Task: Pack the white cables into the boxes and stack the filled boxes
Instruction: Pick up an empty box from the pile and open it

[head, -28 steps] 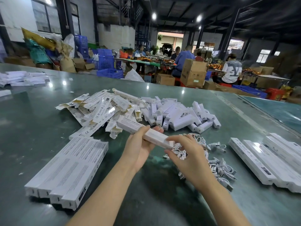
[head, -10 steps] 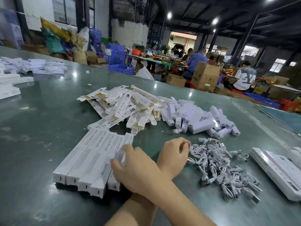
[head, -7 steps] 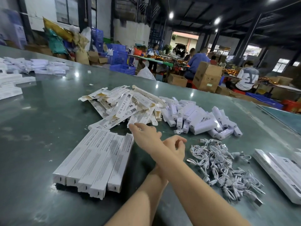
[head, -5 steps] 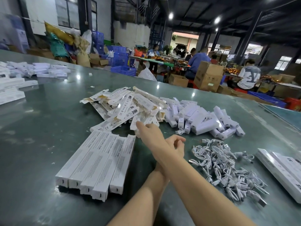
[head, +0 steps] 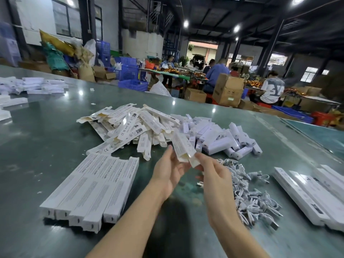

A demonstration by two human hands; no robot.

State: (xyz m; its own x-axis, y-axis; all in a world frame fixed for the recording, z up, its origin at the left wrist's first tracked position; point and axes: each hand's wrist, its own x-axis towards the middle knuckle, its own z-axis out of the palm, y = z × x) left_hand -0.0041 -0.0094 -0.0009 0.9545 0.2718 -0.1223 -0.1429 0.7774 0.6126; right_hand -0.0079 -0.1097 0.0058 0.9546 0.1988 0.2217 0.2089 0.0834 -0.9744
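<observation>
Above the green table, my left hand point(head: 168, 171) and my right hand point(head: 214, 174) both pinch the near end of one flat white box point(head: 183, 146), which tilts up and away from me. A heap of flat unfolded boxes point(head: 130, 125) lies behind it. Coiled white cables point(head: 247, 190) are piled on the table right of my right hand. A row of filled boxes point(head: 95, 185) lies side by side at the left.
Small white boxed parts point(head: 221, 136) are heaped beyond the cables. Long white boxes point(head: 314, 190) lie at the right edge, more white boxes point(head: 31, 86) at the far left. Behind the table point(head: 37, 138), people sit among cardboard cartons point(head: 228, 91) and blue crates point(head: 130, 72).
My right hand left the filled row, reached to the flat-box heap and lifted one box toward me. My left hand came up to hold it too. My arms uncrossed.
</observation>
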